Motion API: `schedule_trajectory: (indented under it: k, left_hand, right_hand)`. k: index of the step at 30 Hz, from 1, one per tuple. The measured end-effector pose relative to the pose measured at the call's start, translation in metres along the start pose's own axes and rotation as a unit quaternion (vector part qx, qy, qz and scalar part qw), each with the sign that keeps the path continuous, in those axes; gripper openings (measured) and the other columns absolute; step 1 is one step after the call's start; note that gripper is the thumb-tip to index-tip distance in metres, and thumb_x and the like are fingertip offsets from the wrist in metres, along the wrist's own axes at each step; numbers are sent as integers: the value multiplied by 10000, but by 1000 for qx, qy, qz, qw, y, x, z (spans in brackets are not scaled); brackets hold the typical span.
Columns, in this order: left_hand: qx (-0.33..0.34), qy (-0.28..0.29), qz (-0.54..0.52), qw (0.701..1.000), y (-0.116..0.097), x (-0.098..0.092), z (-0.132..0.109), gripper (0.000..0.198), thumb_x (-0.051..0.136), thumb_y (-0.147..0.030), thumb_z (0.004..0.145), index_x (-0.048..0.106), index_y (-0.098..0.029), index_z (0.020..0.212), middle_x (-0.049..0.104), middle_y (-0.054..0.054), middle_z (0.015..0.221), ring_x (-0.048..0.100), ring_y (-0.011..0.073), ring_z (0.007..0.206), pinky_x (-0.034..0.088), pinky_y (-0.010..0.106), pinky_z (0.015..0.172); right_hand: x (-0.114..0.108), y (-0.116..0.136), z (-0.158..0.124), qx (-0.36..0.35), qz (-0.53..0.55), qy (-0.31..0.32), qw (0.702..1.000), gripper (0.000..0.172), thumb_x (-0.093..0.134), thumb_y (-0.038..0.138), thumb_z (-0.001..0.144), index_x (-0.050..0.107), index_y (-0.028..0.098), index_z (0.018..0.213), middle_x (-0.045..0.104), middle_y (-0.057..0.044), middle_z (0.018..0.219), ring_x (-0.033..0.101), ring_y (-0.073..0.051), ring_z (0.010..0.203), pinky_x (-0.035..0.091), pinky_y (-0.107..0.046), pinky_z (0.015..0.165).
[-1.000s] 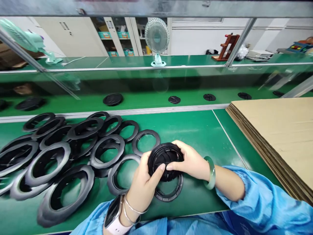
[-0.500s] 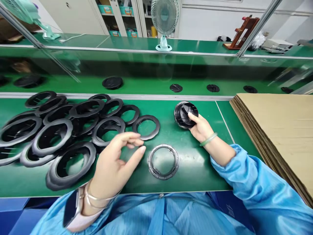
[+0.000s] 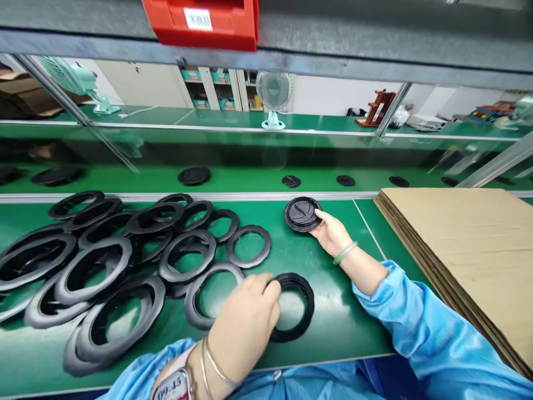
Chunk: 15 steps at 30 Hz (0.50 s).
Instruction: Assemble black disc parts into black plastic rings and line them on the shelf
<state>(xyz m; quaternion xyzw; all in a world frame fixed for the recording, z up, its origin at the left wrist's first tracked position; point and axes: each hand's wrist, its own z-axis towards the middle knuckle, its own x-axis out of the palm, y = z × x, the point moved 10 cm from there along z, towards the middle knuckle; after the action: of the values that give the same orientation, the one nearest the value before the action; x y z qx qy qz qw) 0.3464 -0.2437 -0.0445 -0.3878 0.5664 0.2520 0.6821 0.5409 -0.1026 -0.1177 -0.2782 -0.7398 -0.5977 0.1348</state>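
Two hands work over a green bench (image 3: 333,328). The left hand (image 3: 245,319), at lower centre of the frame, is curled over the near-left rim of a black ring (image 3: 308,311) that lies flat on the bench; its fingertips seem to pinch the rim, though the back of the hand hides the grip itself. A watch (image 3: 170,386) and thin bangles sit on that wrist.

The right hand (image 3: 331,233) is stretched out to upper centre, grasping a round black cap (image 3: 302,213) by its lower-right edge. The cap sits at the far edge of the bench, just short of the metal rail, and is tilted slightly toward the camera. A pale green bracelet (image 3: 345,253) circles the wrist, and a blue sleeve (image 3: 416,333) covers the arm.

Filling the left half of the bench is a heap of overlapping black rings (image 3: 155,300); the nearest of them lies just beside the ring under the left hand. At the right edge lies a stack of cardboard sheets (image 3: 458,239). Beyond the rail runs a green conveyor belt (image 3: 250,178) carrying several caps (image 3: 194,175), well apart. A red bin (image 3: 208,22) hangs at the top, and a small fan (image 3: 273,91) stands behind.
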Motion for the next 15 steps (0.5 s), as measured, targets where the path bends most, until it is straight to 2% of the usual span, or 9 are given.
schedule_trajectory:
  k: [2,3,5,6,7,10,11,13,15]
  left_hand:
    - [-21,51,-82,995,0,17,0,190,381,-143,936,557,-199,890,628,48,874,597,219,796,450,357,724]
    - [-36,70,-134,988,2,26,0,170,386,-153,932,535,-205,870,611,27,813,584,201,743,434,336,694]
    - [-62,87,-258,960,6,43,0,57,448,-202,909,504,-213,901,593,4,781,562,171,708,408,295,654]
    - [-70,96,-323,939,8,52,0,73,495,-231,885,495,-215,956,591,-2,795,549,155,690,396,276,630]
    - [-79,111,-384,913,10,63,0,205,543,-256,852,483,-215,1044,592,-3,832,533,136,657,384,260,602]
    - [-100,177,-515,833,14,97,-2,715,691,-333,723,358,-200,1341,584,30,986,489,86,567,376,238,553]
    - [-105,187,-545,810,16,105,-2,805,719,-355,694,339,-195,1385,585,47,1020,501,85,573,392,236,562]
    - [-102,190,-578,787,19,115,-1,733,742,-405,679,468,-189,1323,615,58,1005,564,126,665,442,242,628]
    - [-98,183,-583,785,22,117,1,444,722,-423,708,635,-196,1080,651,55,958,610,185,816,479,262,731]
  right_hand:
    - [31,20,17,-89,-108,63,988,203,620,262,896,659,156,1065,700,-85,1059,674,-223,945,588,-365,832]
    - [52,30,25,-150,-186,94,967,244,631,276,895,652,168,1113,692,-77,1096,664,-225,983,574,-371,868]
    - [98,43,41,-261,-339,130,894,283,646,255,896,645,190,1172,673,-57,1161,630,-220,1068,516,-381,974]
    - [120,43,51,-300,-399,138,856,284,664,219,886,655,197,1170,669,-49,1174,612,-219,1099,474,-388,1028]
    - [141,41,63,-324,-442,143,824,287,691,171,865,672,202,1149,672,-42,1169,596,-222,1120,428,-397,1074]
    - [191,19,106,-341,-508,163,774,298,742,36,798,707,187,1053,689,-29,1114,567,-235,1162,344,-451,1134]
    - [205,9,119,-345,-526,169,758,273,739,19,800,707,170,1026,687,-33,1110,559,-237,1178,344,-472,1133]
    - [222,-9,144,-346,-556,177,734,164,732,55,839,696,132,979,671,-53,1129,552,-241,1197,378,-503,1108]
    - [225,-20,162,-340,-580,170,721,94,726,136,882,685,112,963,655,-69,1147,561,-247,1186,422,-504,1071]
